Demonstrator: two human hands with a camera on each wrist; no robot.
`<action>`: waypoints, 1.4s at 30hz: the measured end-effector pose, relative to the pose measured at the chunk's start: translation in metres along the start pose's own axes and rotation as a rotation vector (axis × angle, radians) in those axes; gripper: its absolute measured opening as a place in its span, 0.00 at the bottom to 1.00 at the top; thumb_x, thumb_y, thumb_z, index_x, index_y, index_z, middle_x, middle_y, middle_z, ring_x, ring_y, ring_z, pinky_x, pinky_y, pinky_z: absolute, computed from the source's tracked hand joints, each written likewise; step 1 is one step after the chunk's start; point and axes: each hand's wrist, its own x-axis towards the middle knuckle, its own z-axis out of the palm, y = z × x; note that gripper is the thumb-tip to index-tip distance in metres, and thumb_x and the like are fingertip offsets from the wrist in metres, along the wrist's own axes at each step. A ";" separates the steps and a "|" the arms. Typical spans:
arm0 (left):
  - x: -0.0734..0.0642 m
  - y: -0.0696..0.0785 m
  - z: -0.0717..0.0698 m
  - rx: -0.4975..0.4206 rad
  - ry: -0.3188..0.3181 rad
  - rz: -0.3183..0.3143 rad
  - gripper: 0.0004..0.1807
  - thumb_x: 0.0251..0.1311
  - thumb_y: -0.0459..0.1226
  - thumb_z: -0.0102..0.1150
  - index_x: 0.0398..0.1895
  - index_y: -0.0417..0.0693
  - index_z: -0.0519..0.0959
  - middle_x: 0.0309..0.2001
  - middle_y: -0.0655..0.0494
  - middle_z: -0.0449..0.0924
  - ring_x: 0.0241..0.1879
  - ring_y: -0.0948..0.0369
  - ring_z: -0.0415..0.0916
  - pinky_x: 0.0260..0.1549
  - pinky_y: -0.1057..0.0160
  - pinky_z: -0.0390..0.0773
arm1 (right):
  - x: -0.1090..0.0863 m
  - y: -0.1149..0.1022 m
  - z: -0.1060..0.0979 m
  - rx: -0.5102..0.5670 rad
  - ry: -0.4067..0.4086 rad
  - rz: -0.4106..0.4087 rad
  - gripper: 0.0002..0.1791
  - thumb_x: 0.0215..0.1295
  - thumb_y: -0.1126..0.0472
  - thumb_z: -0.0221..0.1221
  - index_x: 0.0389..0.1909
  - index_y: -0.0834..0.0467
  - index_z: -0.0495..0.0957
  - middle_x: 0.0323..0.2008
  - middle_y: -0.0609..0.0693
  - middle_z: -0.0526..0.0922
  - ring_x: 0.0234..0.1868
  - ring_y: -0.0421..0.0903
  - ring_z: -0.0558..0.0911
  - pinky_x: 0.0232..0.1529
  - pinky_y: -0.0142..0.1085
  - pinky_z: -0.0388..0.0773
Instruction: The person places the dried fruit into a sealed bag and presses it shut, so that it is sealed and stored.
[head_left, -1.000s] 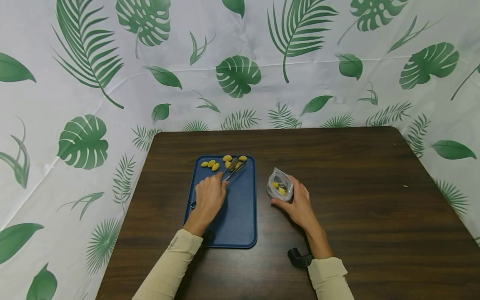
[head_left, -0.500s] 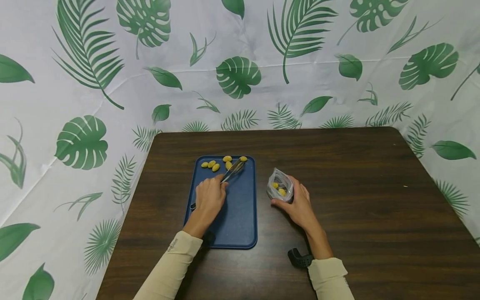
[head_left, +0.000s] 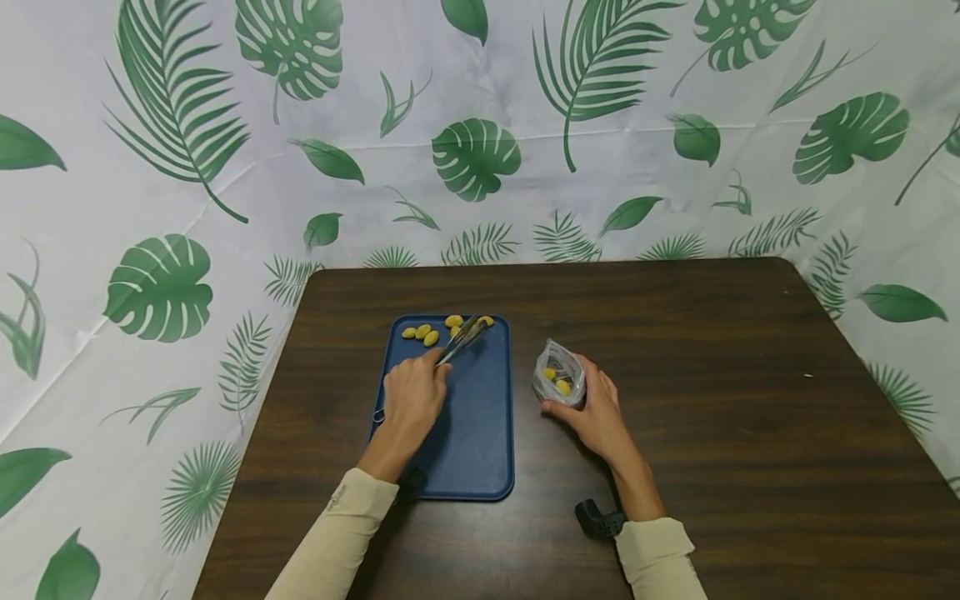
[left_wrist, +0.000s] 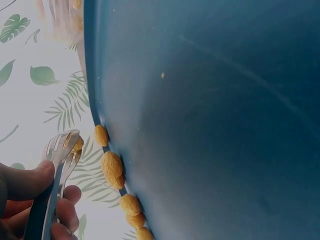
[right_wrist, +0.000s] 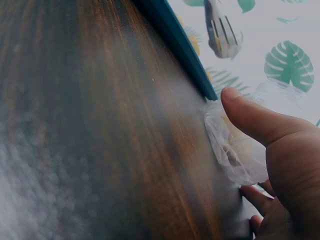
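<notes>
My left hand (head_left: 411,400) grips metal tongs (head_left: 461,340) with fork-like ends over the far part of the blue tray (head_left: 472,433). In the left wrist view, a rough yellow oval piece (left_wrist: 77,144) is pinched between the tongs' tips, above the tray. Several similar yellow pieces (head_left: 431,338) lie along the tray's far edge. Right of the tray, my right hand (head_left: 596,408) holds a clear plastic bag (head_left: 542,385) with its mouth open. A few yellow pieces (head_left: 562,387) show inside it. My right thumb and fingers curve around the bag's side in the right wrist view.
A dark wood table (head_left: 720,375) bears the tray and the bag. A tiny light speck (head_left: 808,375) lies at the table's right. Behind stands a white leaf-print cloth (head_left: 570,192). A black wrist band (head_left: 600,518) sits on the right wrist.
The tongs' spread arms have come together on a yellow piece. My left hand has since shifted slightly left with it. My right hand and the bag hold still.
</notes>
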 end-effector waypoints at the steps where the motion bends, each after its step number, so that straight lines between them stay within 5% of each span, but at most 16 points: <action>1: 0.000 0.000 -0.001 0.002 0.005 0.001 0.14 0.68 0.41 0.66 0.53 0.45 0.87 0.32 0.45 0.90 0.19 0.53 0.79 0.21 0.51 0.78 | 0.000 0.000 0.000 -0.001 0.001 -0.001 0.54 0.53 0.49 0.79 0.76 0.58 0.59 0.66 0.63 0.75 0.72 0.64 0.65 0.77 0.60 0.43; 16: -0.002 0.002 -0.022 -0.019 0.054 -0.010 0.17 0.68 0.43 0.65 0.54 0.44 0.87 0.36 0.44 0.91 0.26 0.45 0.84 0.26 0.44 0.80 | 0.000 0.001 0.002 -0.011 -0.001 -0.001 0.54 0.53 0.50 0.79 0.76 0.58 0.59 0.66 0.63 0.76 0.72 0.64 0.65 0.77 0.60 0.44; 29: -0.007 0.002 -0.036 -0.042 0.138 0.053 0.18 0.66 0.43 0.67 0.54 0.43 0.87 0.37 0.42 0.91 0.24 0.44 0.84 0.23 0.45 0.80 | 0.000 -0.002 0.001 -0.008 0.000 -0.003 0.54 0.53 0.50 0.78 0.76 0.58 0.59 0.66 0.63 0.76 0.72 0.65 0.65 0.77 0.60 0.44; 42: -0.008 0.009 -0.044 -0.064 0.147 0.066 0.18 0.65 0.43 0.68 0.54 0.44 0.87 0.38 0.42 0.91 0.23 0.45 0.84 0.24 0.45 0.80 | 0.000 -0.001 -0.001 -0.011 -0.003 0.007 0.55 0.53 0.49 0.78 0.77 0.58 0.58 0.67 0.63 0.75 0.73 0.64 0.64 0.77 0.60 0.43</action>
